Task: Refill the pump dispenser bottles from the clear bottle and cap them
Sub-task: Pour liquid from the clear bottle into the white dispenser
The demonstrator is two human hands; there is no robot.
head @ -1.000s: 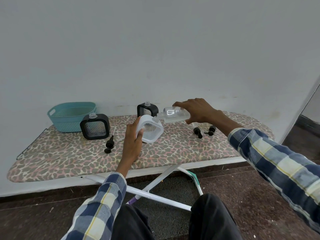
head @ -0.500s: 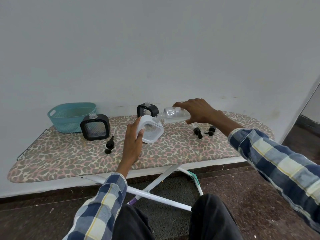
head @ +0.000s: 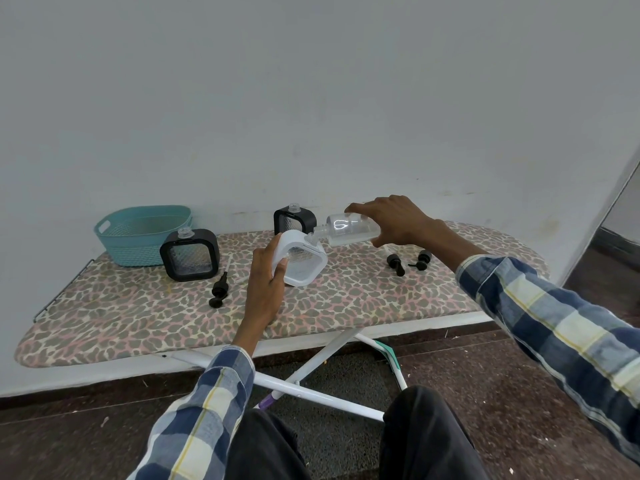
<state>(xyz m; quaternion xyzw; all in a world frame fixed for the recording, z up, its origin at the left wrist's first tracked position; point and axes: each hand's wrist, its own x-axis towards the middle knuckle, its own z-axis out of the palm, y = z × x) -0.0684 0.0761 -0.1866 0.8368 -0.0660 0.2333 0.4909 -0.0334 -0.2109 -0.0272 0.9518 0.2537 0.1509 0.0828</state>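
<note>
Head view only: left hand [head: 265,285] has its grip wrapped round the side of the white-framed dispenser bottle [head: 304,259], fingers curled on the frame's left edge, bottle tilted with its neck leaning toward the right. Right hand [head: 394,221] grips the clear bottle [head: 351,230] from above, fingers over the far side, thumb under the base end; bottle held near horizontal, neck pointing left and slightly down, its mouth touching the white bottle's opening. Can't tell whether liquid is flowing; clear bottle looks mostly transparent with a glare streak. Both bottles sit above the middle of the ironing board [head: 104,323], leopard-print cover, which is doing duty as the desk; the white bottle's lower corner looks to be resting on the cover, can't confirm. Two black-framed dispenser bottles stand upright and uncapped: one at left [head: 189,254] just in front of the teal basket [head: 142,233], one at the back [head: 294,220] near the wall, partly behind the white one. Pump heads loose on the cover: one [head: 219,289] lying left of the left hand, two [head: 396,265] [head: 420,259] lying close together under the right forearm. Both sleeves are blue-white plaid. White crossed board legs [head: 311,368] below, dark speckled floor [head: 485,393].
</note>
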